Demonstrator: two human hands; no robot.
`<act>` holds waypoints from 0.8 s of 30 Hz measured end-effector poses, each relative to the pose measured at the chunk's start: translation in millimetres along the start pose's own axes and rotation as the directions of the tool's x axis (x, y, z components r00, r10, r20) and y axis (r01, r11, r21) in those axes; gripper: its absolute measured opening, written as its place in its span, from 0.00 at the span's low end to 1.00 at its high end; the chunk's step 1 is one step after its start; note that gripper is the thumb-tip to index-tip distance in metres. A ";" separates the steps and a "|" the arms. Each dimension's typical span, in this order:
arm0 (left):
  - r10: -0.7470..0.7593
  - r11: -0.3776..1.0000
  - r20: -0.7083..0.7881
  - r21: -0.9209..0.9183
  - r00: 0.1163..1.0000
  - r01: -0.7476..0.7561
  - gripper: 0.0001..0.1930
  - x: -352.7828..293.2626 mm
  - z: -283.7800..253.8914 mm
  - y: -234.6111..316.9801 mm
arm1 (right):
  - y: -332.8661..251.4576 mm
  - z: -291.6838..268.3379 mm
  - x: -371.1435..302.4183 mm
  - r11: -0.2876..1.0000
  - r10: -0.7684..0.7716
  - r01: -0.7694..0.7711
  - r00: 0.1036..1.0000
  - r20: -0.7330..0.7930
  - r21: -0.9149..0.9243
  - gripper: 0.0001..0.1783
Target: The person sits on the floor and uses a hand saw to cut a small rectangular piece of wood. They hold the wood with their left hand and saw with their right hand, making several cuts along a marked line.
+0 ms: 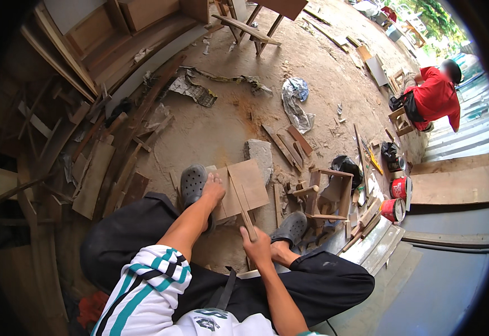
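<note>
A square, light brown wooden board (253, 187) lies low in front of me, between my shoes. My left hand (214, 189) presses on its left edge with the fingers lying flat, beside my grey clog (193, 183). In my right hand (257, 246) is a handsaw (247, 221), its fingers wrapped round the near end. The saw is seen nearly edge-on and runs away from me across the board. Part of its handle is hidden by the fist. A pale concrete block (260, 159) shows behind and beside the board.
To the right stand a small wooden frame (332, 196) and red cans (393, 210). Scrap wood (96, 179) is heaped on the left, near a wooden cabinet (138, 33). A small trestle (255, 33) stands ahead. A person in red (435, 98) sits at the far right.
</note>
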State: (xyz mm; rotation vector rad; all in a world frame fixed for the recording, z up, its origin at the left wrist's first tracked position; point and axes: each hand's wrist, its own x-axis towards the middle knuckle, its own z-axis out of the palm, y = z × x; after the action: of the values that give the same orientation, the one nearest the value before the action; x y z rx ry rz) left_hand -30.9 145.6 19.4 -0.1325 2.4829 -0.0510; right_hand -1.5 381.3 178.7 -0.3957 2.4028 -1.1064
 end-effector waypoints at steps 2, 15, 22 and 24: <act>-0.017 0.998 -0.064 -0.054 0.998 0.013 0.36 3.2 5.4 -3.8 | 13.1 27.0 36.3 0.998 -0.058 0.060 0.998 -0.037 0.037 0.19; -0.001 0.999 0.005 -0.035 1.000 0.002 0.28 -3.3 -7.5 2.3 | 11.5 17.9 20.1 0.998 -0.064 0.064 0.998 -0.016 0.018 0.19; -0.042 0.996 -0.009 -0.077 0.999 0.041 0.28 -9.3 4.1 -7.0 | -0.8 -12.0 -0.1 1.000 -0.017 0.018 0.998 0.064 -0.006 0.18; -0.031 0.998 0.009 -0.053 0.999 0.031 0.29 -8.9 -5.0 -2.3 | 1.3 -19.5 -19.2 0.998 0.035 -0.037 0.998 0.058 0.043 0.19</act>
State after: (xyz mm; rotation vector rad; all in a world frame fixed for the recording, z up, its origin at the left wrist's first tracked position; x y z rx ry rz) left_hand -26.8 144.3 28.9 -0.1932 2.4753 0.0025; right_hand 4.6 403.0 194.3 -0.3632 2.3221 -1.1156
